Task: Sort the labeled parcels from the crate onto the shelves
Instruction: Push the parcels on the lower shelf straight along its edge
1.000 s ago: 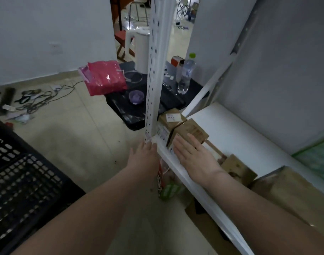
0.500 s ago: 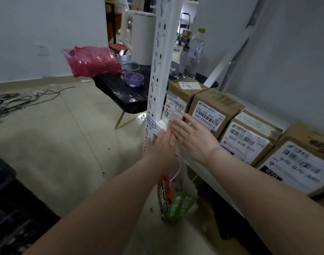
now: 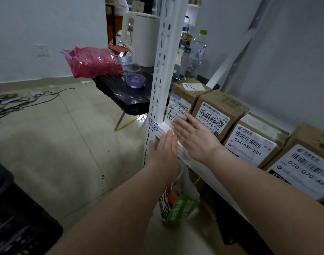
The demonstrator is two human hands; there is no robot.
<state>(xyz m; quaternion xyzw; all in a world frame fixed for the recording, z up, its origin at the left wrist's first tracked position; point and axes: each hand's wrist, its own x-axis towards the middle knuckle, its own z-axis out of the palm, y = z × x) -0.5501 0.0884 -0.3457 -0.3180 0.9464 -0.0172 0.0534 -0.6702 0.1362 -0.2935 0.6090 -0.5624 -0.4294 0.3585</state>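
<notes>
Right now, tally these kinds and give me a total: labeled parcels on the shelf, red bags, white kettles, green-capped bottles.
Labeled parcels: 4
Red bags: 1
White kettles: 1
Green-capped bottles: 1
Total: 7

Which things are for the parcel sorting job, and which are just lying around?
For the job: labeled parcels, shelf frame, black crate, left hand, right hand.
Just lying about: pink bag, kettle, water bottle, purple lid, floor cables.
</notes>
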